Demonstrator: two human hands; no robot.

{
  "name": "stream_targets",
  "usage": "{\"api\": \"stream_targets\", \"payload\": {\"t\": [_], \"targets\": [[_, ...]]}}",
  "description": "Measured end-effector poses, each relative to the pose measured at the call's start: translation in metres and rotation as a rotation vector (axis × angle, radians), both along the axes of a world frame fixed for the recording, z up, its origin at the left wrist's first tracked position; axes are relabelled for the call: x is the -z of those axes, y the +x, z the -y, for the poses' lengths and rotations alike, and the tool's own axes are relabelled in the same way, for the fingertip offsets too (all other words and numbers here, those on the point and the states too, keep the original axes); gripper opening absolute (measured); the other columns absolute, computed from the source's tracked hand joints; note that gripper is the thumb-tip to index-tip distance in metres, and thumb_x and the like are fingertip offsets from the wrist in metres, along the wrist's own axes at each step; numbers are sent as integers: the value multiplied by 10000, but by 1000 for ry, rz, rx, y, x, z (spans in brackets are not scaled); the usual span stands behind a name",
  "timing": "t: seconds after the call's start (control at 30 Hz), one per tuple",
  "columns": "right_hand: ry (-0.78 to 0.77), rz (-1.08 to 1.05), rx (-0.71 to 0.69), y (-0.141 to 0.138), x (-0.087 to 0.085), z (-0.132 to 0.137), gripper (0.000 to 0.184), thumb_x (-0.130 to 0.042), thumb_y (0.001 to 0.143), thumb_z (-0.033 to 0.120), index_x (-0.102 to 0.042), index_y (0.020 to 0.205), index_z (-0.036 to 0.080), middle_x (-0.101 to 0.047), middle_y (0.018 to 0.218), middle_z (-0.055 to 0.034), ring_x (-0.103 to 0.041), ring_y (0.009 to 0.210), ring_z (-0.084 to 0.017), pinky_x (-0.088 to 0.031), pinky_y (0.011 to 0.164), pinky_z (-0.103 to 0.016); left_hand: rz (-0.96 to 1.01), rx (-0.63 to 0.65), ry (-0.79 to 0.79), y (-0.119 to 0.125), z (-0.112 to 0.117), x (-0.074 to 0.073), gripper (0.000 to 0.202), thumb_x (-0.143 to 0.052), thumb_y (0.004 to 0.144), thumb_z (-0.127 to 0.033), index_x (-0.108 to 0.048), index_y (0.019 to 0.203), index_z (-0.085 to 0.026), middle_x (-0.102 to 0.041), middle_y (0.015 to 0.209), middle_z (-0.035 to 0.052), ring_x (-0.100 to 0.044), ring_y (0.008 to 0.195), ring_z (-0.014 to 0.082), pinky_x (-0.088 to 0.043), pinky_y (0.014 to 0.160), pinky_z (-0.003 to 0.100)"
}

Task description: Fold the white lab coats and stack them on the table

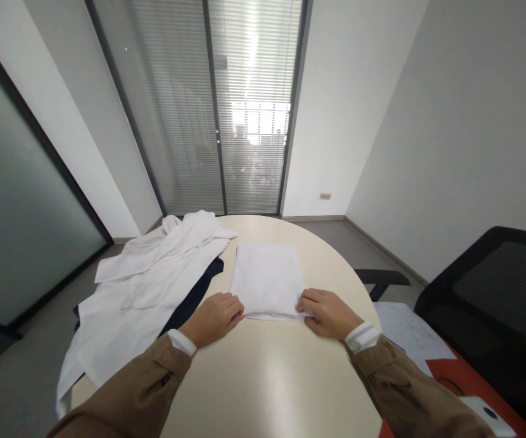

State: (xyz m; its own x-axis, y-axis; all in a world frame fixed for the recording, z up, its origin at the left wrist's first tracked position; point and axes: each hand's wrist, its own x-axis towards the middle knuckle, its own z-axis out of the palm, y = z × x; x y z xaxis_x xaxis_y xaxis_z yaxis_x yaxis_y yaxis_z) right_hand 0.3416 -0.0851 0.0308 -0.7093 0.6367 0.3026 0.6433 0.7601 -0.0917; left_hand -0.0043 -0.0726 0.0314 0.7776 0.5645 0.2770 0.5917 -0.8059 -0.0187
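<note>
A white cloth (267, 277), folded into a neat square, lies flat on the round table; its folded layers show along the near edge, but what garment it is, if any, cannot be told. At its near left corner, my left hand (215, 317) has its fingers curled closed on the edge. My right hand (329, 311) pinches the near right corner, fingertips on top of the fabric and thumb below. Both wrists come out of brown sleeves with white cuffs.
Left on the pale round table (272, 377) lies a heap of white garments (153, 274), draped over the edge, with dark navy fabric (194, 298) under it. To the right stand a black mesh chair (500, 292), papers (409, 328) and a red-orange surface. Glass doors and walls enclose the far side.
</note>
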Motion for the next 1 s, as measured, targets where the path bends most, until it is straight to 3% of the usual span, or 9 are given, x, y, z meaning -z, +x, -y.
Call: {"api": "stream_targets", "payload": {"t": [0.27,0.6,0.83,0.93,1.0], "targets": [[-55,31,8,7,-3,0,349,-557,672,106,-614,1000,208,-631,954,-62,-573,845,-212,-449,791,-337,20,15,-78,-5,-1,-2,99,-526,974,-209,-582,895,-190,-634,869,29,-578,816,190,-433,766,318],[109,41,-49,11,-3,4,242,-570,806,162,-649,1027,222,-629,918,-59,-554,801,-190,-409,722,-310,130,8,-240,-20,-5,-6,53,-559,890,-171,-600,863,-191,-638,846,18,-589,794,164,-410,709,273],[-81,14,-8,5,-7,6,124,-575,698,107,-572,761,213,-587,818,-34,-541,789,-183,-405,710,-295,112,-63,-380,-32,-9,-11,89,-614,854,-203,-649,773,-194,-669,778,-3,-602,711,144,-393,662,257],[-107,17,-20,2,-10,6,63,-625,770,223,-564,762,211,-580,794,-34,-536,776,-190,-416,716,-307,103,-80,-393,-34,-8,-14,73,-623,825,-198,-663,765,-196,-677,762,-5,-610,714,150,-394,664,260],[-109,24,-30,0,-15,4,150,-582,865,279,-566,733,210,-580,764,-37,-536,760,-189,-425,725,-315,110,-88,-403,-34,-7,-15,68,-624,812,-198,-668,760,-196,-682,761,-1,-616,720,155,-398,668,259]]}}
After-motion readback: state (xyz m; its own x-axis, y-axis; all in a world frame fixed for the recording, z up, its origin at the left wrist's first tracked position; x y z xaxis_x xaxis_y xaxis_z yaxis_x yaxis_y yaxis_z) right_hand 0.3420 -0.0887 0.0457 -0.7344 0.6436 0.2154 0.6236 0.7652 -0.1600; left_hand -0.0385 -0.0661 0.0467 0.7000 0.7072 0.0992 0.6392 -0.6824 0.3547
